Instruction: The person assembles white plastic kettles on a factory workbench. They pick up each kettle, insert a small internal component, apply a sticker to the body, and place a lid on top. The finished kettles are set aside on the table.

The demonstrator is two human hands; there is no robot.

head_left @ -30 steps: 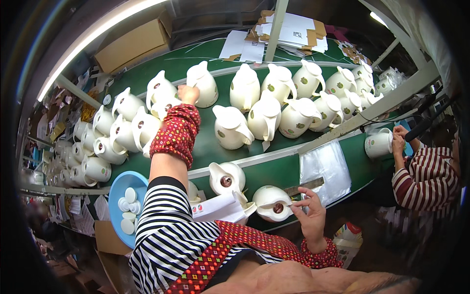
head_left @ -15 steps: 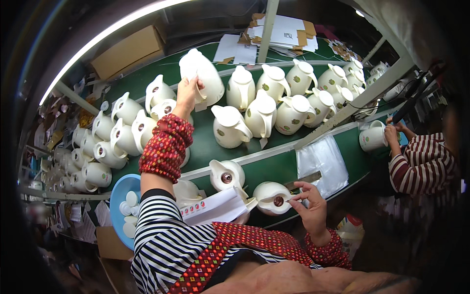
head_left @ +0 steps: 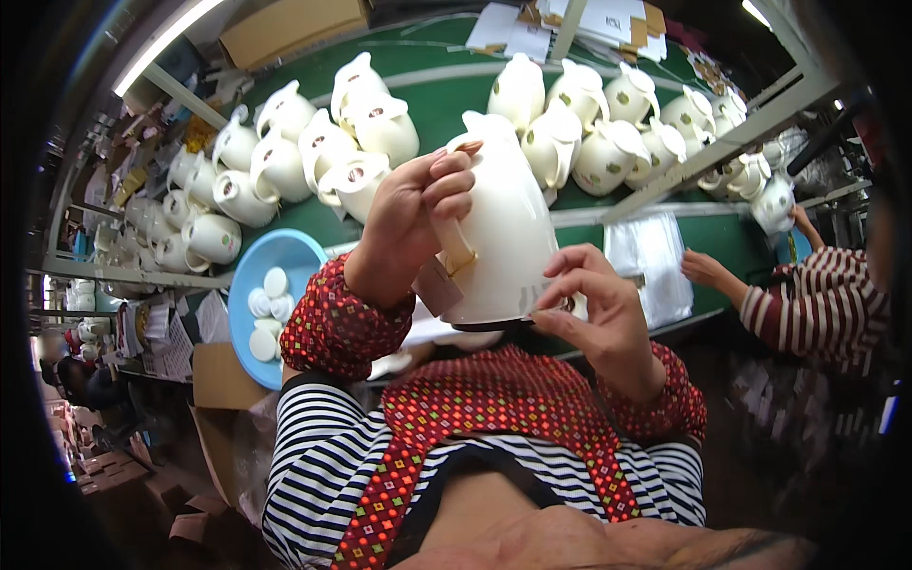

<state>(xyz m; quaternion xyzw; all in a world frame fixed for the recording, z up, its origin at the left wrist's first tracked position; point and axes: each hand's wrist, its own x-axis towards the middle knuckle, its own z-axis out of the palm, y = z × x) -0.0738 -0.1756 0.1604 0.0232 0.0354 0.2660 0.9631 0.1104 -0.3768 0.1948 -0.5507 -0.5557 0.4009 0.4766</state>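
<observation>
A white vacuum jug (head_left: 508,223) is held up in front of me, upright and slightly tilted, its dark base rim toward me. My left hand (head_left: 413,214) is closed round its handle. A small paper tag (head_left: 438,288) hangs beside the handle. My right hand (head_left: 598,309) is at the jug's lower right edge, thumb and fingertips pinched together. Whether a small thing is between those fingertips I cannot make out. Behind the held jug, lidded white jugs (head_left: 608,157) with green prints stand on the green bench; to the left are several lidless jugs (head_left: 356,180).
A blue basin (head_left: 239,323) with round white lids (head_left: 275,282) stands at left, a cardboard box (head_left: 223,408) below it. Clear plastic bags (head_left: 655,261) lie on the bench at right. A metal post (head_left: 703,142) slants across the bench. A co-worker in a striped sleeve (head_left: 807,304) works at far right.
My left hand has brought the jug from the far row toward me. My right hand has moved from a lidless jug's opening up to the held jug's base. The view has shifted.
</observation>
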